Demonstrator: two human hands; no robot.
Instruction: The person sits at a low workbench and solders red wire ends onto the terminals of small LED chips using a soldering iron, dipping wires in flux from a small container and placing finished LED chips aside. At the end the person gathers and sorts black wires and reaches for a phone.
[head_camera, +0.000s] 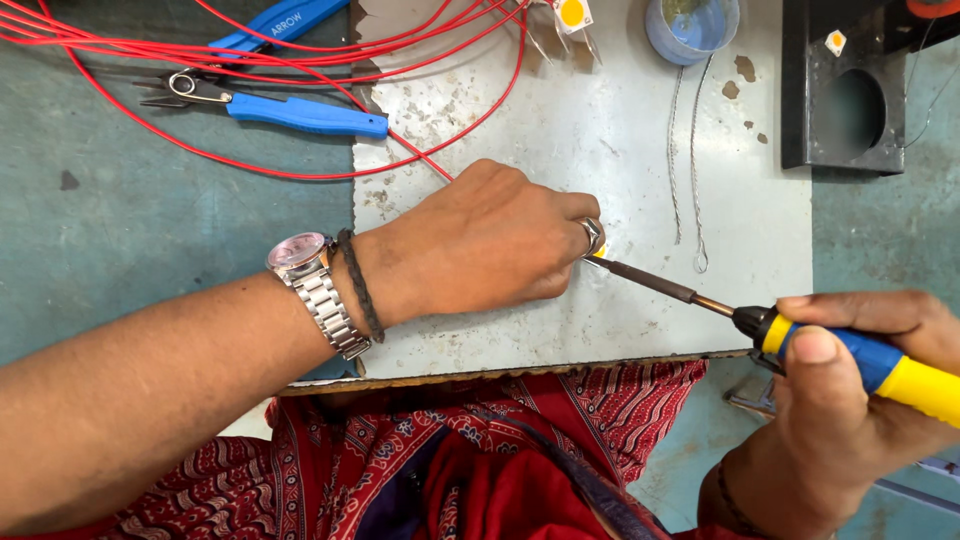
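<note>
1. The soldering iron (800, 335), blue and yellow in the handle, points its tip under the left hand (490, 245), at a small yellow part barely showing there.
2. The right hand (850, 400) wraps closed around the iron's handle; the left hand's fingers curl down, what they pin is hidden.
3. To do this well, I judge: keep the tip steady and the fingers clear of it.
4. Beyond the iron lies a worn grey plate (620, 130), with red wire (300, 60) and blue cutters (290, 110) to its left, a blue tub (692, 25) above.

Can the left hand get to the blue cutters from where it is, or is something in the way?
Probably yes. The left hand rests on the grey board, and the blue cutters lie in the open up-left of it. Only loops of red wire cross the cutters and could snag.
</note>
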